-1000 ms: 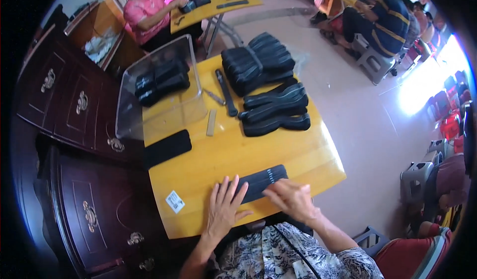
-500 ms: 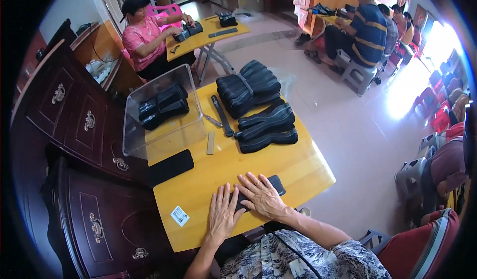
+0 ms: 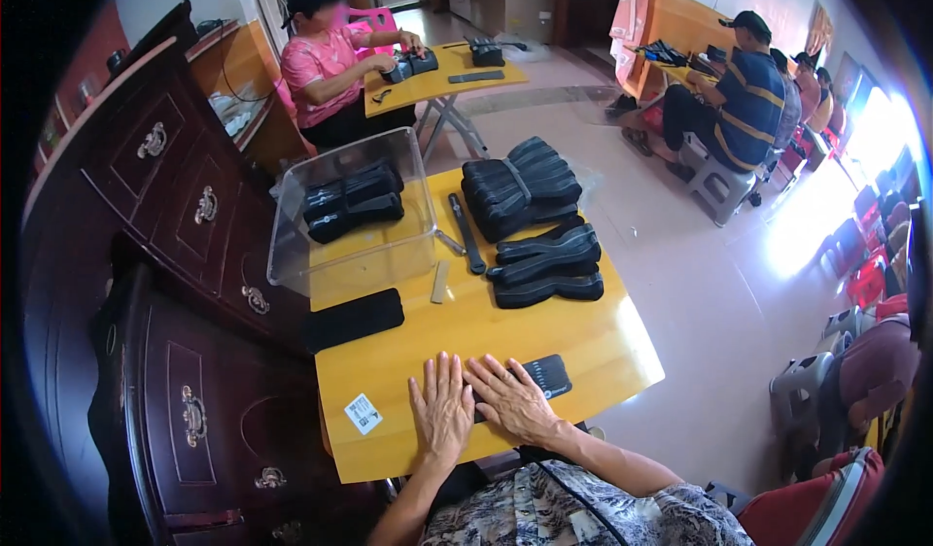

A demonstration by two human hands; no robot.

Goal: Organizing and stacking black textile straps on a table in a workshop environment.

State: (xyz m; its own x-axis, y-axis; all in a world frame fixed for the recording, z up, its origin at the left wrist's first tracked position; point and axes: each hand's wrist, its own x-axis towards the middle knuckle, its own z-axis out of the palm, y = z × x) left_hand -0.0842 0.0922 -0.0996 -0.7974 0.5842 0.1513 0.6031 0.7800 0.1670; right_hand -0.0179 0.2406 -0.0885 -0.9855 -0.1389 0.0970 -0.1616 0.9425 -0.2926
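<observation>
On my feed, far left, I've got the clear bin (image 3: 362,258), then the black pad (image 3: 356,321) and white label (image 3: 363,414) on the table (image 3: 612,337). Here's my left hand (image 3: 444,418): palm down, fingers stretched, gripping nothing. Right beside it, my right hand (image 3: 515,405) lies flat, ungripped, over the dark strip (image 3: 552,376), whose far-right end pokes out past the fingers.

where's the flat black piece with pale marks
In the head view, the black piece lies right of centre on the table's near side, partly under the right hand.
</observation>
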